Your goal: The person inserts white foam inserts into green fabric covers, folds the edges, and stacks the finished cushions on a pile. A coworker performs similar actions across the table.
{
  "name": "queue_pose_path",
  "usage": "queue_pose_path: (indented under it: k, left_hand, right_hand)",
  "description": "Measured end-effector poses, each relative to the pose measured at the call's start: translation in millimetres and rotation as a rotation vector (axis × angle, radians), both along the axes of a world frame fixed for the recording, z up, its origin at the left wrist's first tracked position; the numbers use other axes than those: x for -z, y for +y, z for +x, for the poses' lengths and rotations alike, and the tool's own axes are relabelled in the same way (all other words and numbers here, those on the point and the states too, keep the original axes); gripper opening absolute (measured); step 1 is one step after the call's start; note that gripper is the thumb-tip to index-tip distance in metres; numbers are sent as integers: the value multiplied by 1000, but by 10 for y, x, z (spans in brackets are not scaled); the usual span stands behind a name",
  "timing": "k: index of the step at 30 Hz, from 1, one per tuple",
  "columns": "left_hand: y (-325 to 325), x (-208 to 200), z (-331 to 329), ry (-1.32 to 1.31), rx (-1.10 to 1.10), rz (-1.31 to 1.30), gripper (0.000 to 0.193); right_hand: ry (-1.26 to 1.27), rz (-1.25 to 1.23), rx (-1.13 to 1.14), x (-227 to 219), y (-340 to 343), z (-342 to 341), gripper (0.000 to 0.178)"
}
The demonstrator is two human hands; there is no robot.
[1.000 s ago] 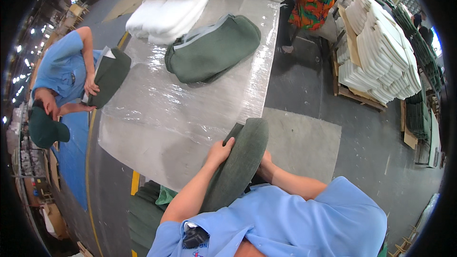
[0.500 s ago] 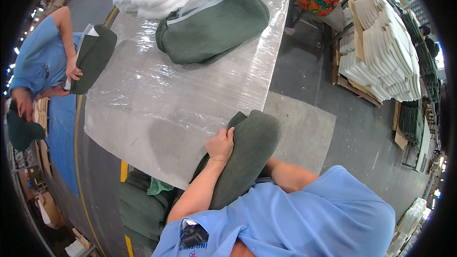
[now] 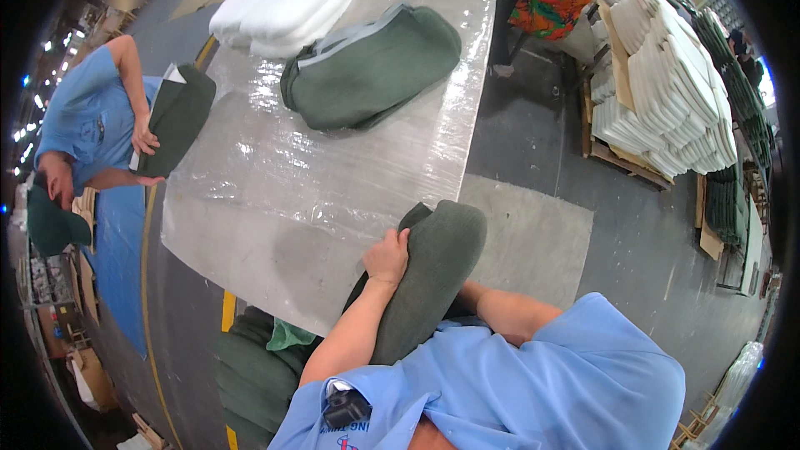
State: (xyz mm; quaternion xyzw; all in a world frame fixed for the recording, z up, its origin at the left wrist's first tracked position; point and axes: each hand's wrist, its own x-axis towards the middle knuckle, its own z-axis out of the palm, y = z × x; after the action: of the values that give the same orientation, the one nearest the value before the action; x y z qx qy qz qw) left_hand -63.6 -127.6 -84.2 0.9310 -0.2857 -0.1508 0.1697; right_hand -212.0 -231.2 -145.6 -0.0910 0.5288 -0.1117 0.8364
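Note:
I hold a dark green cushion point(image 3: 433, 267) upright against my chest at the near edge of the table point(image 3: 292, 225), which is wrapped in clear plastic film. My left hand point(image 3: 387, 254) grips the cushion's left side near its top. My right forearm point(image 3: 508, 312) runs in behind the cushion, which hides my right hand.
A pile of green cushions point(image 3: 371, 67) and stacked white foam pads point(image 3: 283, 0) lie at the table's far end. A co-worker point(image 3: 83, 117) at the left handles another green cushion point(image 3: 175, 117). More green pieces point(image 3: 250, 367) are heaped below the table. Pallets of white pads point(image 3: 667, 83) stand at the right.
The cushion stays pressed against me with my left hand on it. My view has shifted slightly. The co-worker's hands have moved on their own cushion.

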Motion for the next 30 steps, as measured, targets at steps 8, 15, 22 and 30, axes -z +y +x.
queue_pose_path:
  k: [8, 15, 22, 30]
  left_hand:
    - [-593, -338, 289, 313, -76, -5, 49]
    - [-616, -17, 141, 33, 3, 3, 38]
    - [-636, 111, 107, -86, 17, -86, 33]
    - [416, -565, 143, 365, -48, 88, 63]
  right_hand:
    - [134, -205, -42, 185, -320, 247, 70]
    - [212, -404, -17, 788, -283, 307, 58]
    - [-101, -619, -109, 1098, -298, 126, 38]
    - [-109, -389, -312, 685, -295, 87, 37]
